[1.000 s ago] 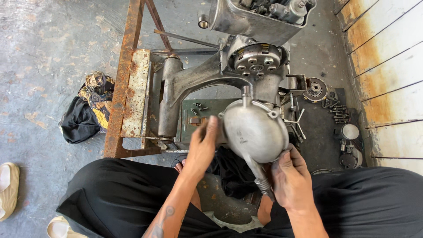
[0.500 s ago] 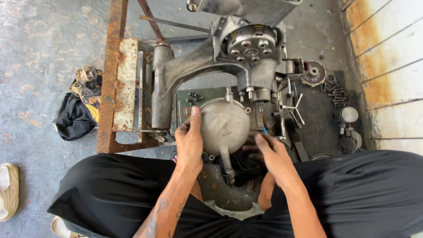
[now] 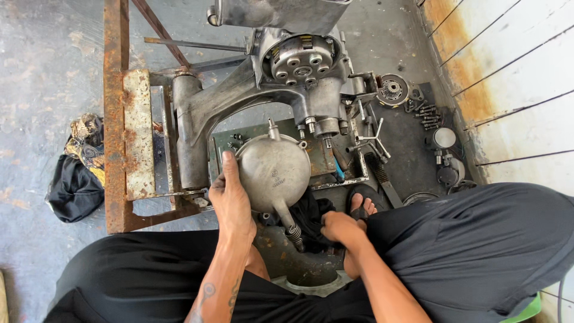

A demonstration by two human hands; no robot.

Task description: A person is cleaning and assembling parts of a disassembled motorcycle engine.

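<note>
Grey, stained concrete floor fills the head view, with a white, rust-streaked wall along the right edge. On the floor stands a rusty steel frame carrying a large grey engine casing, whose round end with a ring of holes faces up.

The person sits on the floor in black trousers. Their left hand lies flat and mostly open along the left rim of a domed round metal cover, fingers stretched up its edge, steadying it rather than gripping it. The cover rests over a green metal tray just below the casing, its short stem with a coiled spring pointing toward the person.

The right hand is curled, knuckles up, on a black cloth just right of the stem; whether it grips the cloth I cannot tell.

Bolts and small parts lie scattered on the floor near the wall, and a bundle of dark and patterned rags lies left of the frame.
</note>
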